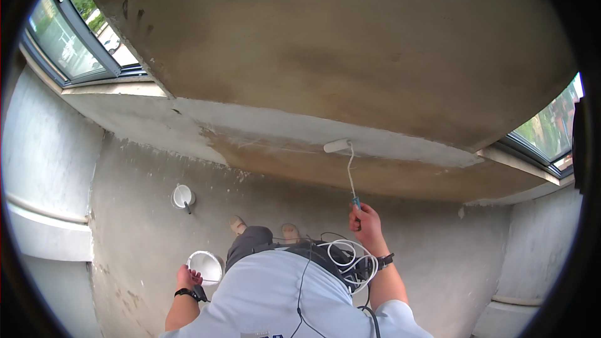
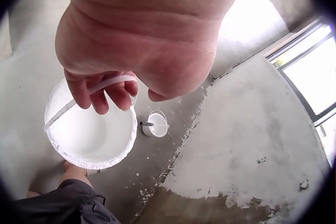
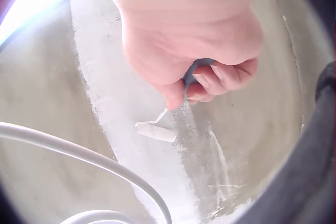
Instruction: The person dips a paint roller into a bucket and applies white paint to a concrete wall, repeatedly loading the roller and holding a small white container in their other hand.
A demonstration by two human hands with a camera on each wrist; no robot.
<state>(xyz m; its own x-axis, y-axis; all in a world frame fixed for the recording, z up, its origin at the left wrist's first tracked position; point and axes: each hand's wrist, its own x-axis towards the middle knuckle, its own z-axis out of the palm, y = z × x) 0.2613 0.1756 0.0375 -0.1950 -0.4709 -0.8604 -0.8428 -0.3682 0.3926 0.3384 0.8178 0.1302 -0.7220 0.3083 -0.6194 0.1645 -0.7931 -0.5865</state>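
My right hand grips the blue handle of a paint roller, fingers curled round it in the right wrist view. The white roller sleeve lies against the lower wall, at the edge between a white painted band and bare brown plaster. Down at my left side, my left hand holds the white bail handle of a bucket, its fingers hooked under it. The bucket hangs with its mouth upward, and white paint shows inside.
A smaller white bucket with a dark-handled tool in it stands on the concrete floor. My feet are close to the wall. White cable loops at my waist. Windows open at the far left and right.
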